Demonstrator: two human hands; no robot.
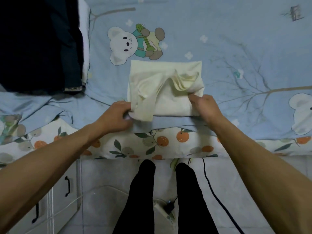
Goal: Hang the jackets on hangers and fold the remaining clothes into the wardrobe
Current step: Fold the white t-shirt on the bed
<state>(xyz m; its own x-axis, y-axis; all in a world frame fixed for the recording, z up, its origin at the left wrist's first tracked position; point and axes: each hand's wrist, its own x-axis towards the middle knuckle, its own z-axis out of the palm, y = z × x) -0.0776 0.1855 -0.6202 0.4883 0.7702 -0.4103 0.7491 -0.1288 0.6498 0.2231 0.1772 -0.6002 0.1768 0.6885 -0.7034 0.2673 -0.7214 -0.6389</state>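
Black-clad legs [143,196] stand nearest the camera, at the edge of the bed. On the light blue bedsheet with a bear print [236,39], close to its near edge, lies the pale cream folded garment of soft cloth [162,81]. The left hand [116,115] pinches its near left corner with curled fingers, and the right hand [204,105] grips the bunched cloth at its near right corner. The garment looks light and limp, so it will probably sag and lose its folds if it is lifted by one point. It seems better to hold both near corners, or to slide the hands under it. A dark pile of clothes [38,44] lies well apart at the far left.
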